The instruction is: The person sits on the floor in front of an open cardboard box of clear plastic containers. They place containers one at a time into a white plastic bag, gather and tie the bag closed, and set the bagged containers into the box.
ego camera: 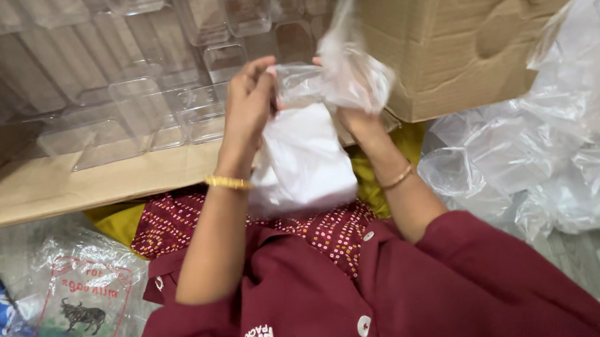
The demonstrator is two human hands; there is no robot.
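Clear containers (129, 122): we see many unwrapped, lying on the cardboard at left.
Left hand (247, 107): we clasp the clear box (296, 86), held above our lap.
Right hand (355, 119): we grip its plastic wrap (353, 72), judged half off.
Wrap pile (549, 164): discarded at right.

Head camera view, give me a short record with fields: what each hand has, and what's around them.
left hand: left hand grips one end of a small clear plastic container
right hand: right hand holds the container's other end, mostly hidden by a crumpled clear plastic bag
below hands: white cloth on the lap
behind: rows of clear plastic containers on flat cardboard
right side: cardboard box, heap of clear bags
lower left: printed plastic bag
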